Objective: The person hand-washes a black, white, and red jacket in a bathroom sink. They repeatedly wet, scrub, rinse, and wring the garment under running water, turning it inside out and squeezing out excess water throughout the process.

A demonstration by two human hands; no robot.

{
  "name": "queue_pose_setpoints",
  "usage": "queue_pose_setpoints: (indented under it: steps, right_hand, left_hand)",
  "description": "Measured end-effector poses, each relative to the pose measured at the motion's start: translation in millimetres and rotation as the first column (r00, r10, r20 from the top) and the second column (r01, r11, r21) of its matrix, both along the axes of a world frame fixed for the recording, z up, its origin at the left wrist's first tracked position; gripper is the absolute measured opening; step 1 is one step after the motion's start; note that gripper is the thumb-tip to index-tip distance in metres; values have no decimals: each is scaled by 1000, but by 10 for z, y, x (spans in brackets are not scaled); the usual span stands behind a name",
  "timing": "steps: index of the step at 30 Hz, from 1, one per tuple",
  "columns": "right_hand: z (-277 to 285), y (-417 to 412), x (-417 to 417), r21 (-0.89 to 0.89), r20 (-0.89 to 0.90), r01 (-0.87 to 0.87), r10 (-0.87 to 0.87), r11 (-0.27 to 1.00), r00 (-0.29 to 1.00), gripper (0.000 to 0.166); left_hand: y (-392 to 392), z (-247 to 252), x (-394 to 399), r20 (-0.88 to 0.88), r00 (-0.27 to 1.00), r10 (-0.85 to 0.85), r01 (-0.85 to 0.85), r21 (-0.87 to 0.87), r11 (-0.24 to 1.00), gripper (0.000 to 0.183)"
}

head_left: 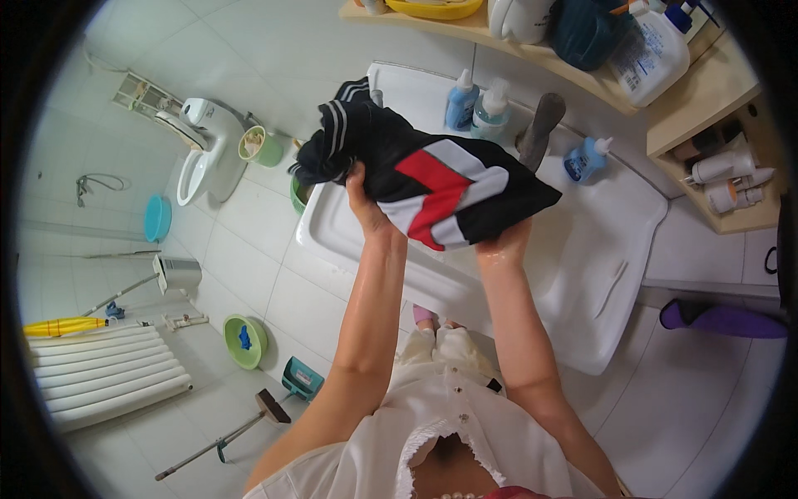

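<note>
A black garment (374, 143) with red and white panels and striped ribbed trim is held up over the white ceramic washbasin (336, 259). My left hand (368, 209) grips it near the striped, bunched end. My right hand (506, 243) is under the other end, its fingers mostly hidden by the cloth. Both forearms look wet. Behind the garment stand a blue squeeze bottle (461, 103) and a clear pump bottle (491, 115), close to the faucet (541, 132). Another blue bottle (585, 160) is on the basin's right rim. A white toothbrush (611, 289) lies at the basin's right side.
A wooden shelf (598, 72) with bottles and a dark mug hangs above the basin. On the floor to the left are a green trash bin (262, 148), a light green basin (254, 358), a dustpan (302, 378) and a broom (272, 406). A toilet (215, 153) stands farther back.
</note>
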State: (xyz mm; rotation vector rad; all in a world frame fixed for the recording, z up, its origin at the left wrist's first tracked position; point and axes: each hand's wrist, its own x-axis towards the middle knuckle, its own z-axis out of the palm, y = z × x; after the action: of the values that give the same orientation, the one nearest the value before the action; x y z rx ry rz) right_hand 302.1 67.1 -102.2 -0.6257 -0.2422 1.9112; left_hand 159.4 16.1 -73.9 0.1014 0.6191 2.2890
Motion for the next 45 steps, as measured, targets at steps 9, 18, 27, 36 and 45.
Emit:
queue_pose_setpoints:
  steps: [9, 18, 27, 36, 45]
  right_hand:
    - [408, 711, 27, 77, 35, -514, 513, 854, 858, 40]
    - [671, 1043, -138, 336, 828, -808, 258, 484, 499, 31]
    - [256, 1086, -757, 278, 855, -958, -436, -75, 282, 25]
    - [-268, 489, -1473, 212, 975, -894, -150, 395, 164, 27]
    - [-960, -63, -1766, 107, 964, -888, 170, 448, 202, 41]
  left_hand:
    - [-651, 133, -93, -647, 755, -106, 238, 120, 964, 57]
    - [-627, 402, -173, -978, 78, -194, 350, -155, 924, 56]
    - [-391, 305, -226, -969, -234, -75, 396, -165, 903, 55]
    - [-481, -97, -720, -773, -569, -280, 331, -527, 783, 46]
    - [-613, 452, -1592, -531, -69, -844, 443, -775, 451, 52]
